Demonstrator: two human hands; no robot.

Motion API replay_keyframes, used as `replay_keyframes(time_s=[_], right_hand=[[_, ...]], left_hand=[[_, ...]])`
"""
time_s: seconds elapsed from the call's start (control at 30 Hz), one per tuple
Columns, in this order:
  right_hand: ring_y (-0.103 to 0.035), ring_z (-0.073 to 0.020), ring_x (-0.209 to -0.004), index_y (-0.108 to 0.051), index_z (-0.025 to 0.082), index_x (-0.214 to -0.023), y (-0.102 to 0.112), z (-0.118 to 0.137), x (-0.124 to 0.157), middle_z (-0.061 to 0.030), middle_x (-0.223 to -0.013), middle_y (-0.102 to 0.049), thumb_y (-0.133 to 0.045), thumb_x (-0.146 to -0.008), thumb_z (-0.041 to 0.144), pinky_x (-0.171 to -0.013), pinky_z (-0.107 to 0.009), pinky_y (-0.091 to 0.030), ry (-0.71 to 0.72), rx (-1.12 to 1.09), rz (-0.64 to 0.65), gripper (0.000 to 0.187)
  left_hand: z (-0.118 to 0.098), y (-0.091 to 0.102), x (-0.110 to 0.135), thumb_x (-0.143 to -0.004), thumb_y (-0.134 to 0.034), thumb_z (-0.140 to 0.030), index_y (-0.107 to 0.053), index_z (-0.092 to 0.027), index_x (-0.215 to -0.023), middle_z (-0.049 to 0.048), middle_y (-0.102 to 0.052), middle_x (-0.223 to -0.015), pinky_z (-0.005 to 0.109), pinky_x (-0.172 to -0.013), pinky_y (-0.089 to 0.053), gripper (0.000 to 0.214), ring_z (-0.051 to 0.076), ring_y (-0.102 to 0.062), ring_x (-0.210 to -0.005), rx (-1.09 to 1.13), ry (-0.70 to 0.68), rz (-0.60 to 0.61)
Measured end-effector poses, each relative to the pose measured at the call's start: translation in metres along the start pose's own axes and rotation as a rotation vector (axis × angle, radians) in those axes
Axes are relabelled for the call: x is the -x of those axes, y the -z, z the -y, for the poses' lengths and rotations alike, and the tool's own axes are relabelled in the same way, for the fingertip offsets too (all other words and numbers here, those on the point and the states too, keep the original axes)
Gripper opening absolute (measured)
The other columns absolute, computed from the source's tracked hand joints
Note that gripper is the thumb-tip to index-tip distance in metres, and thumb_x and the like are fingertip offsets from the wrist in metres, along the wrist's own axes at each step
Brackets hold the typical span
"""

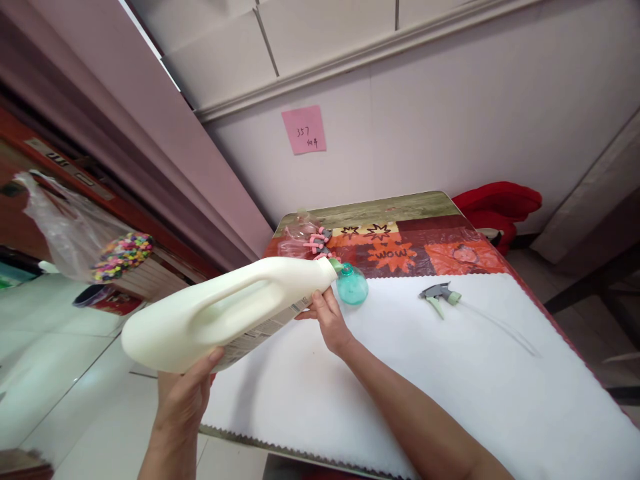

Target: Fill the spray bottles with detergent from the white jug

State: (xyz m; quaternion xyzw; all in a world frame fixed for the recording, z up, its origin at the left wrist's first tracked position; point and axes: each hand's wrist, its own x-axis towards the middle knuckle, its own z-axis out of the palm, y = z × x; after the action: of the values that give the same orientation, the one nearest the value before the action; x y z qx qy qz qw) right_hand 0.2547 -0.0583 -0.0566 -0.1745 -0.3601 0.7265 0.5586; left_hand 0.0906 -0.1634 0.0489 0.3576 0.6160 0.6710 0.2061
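White cloth (pixel 450 373); jug (pixel 225 310) between both hands (pixel 183 393) (pixel 327 317)

Smooth cream plastic jug (pixel 225 313); fuzzy white cloth (pixel 450 387); translucent teal bottle (pixel 353 285).

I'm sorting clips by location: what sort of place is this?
Probably a room in a home: a table with a comic-print cover and white cloth, a pink sticky note on the wall, glossy floor tiles. The left hand and right hand hold a white jug.
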Motion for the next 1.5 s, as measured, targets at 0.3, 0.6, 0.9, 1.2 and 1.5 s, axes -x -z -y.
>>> replay_keyframes(time_s=[0.3,0.6,0.9,1.2,1.5], right_hand=[[-0.067,-0.0208,-0.101,-0.042,0.027,-0.135,-0.0003,0.0016,0.001,-0.0067,-0.121,-0.061,-0.055,-0.092,0.058,-0.073,-0.038,-0.065,-0.006,0.004,-0.005,0.054],[-0.067,-0.0215,-0.102,-0.043,0.027,-0.134,-0.0006,0.0012,0.0013,-0.0063,-0.118,-0.063,-0.055,-0.092,0.058,-0.073,-0.037,-0.066,-0.002,-0.001,-0.006,0.054],[-0.067,-0.0209,-0.099,-0.045,0.027,-0.133,-0.0001,-0.0004,0.0017,-0.0061,-0.119,-0.063,-0.056,-0.092,0.057,-0.072,-0.038,-0.065,-0.009,-0.012,-0.014,0.052],[-0.067,-0.0207,-0.1,-0.043,0.027,-0.134,-0.001,0.0016,0.0011,-0.0066,-0.121,-0.062,-0.055,-0.092,0.058,-0.072,-0.037,-0.065,-0.012,-0.006,-0.01,0.054],[-0.067,-0.0215,-0.1,-0.043,0.027,-0.133,-0.0003,0.0005,0.0004,-0.007,-0.121,-0.061,-0.056,-0.09,0.059,-0.071,-0.038,-0.065,-0.018,-0.01,-0.02,0.055]], left_hand=[[-0.0005,0.0014,0.0004,-0.052,-0.09,-0.029,-0.069,-0.023,-0.118,0.0081,-0.072,-0.118,0.046,-0.105,-0.05,0.07,0.032,-0.064,-0.117,0.011,-0.001,0.011],[-0.0032,-0.0005,0.001,-0.05,-0.091,-0.031,-0.07,-0.022,-0.115,0.0073,-0.073,-0.114,0.043,-0.104,-0.05,0.07,0.033,-0.064,-0.117,0.001,0.0,0.013],[-0.0069,-0.0024,0.0027,-0.051,-0.092,-0.027,-0.07,-0.022,-0.117,0.0071,-0.073,-0.117,0.036,-0.101,-0.053,0.07,0.031,-0.064,-0.116,0.024,-0.003,0.04],[-0.0069,-0.0034,0.0019,-0.054,-0.091,-0.027,-0.069,-0.023,-0.119,0.0076,-0.072,-0.122,0.036,-0.099,-0.054,0.069,0.031,-0.064,-0.118,0.02,-0.021,0.057],[-0.0042,-0.0024,0.0002,-0.046,-0.094,-0.03,-0.07,-0.022,-0.119,0.0078,-0.074,-0.114,0.031,-0.087,-0.059,0.078,0.029,-0.069,-0.107,0.039,-0.01,0.024]])
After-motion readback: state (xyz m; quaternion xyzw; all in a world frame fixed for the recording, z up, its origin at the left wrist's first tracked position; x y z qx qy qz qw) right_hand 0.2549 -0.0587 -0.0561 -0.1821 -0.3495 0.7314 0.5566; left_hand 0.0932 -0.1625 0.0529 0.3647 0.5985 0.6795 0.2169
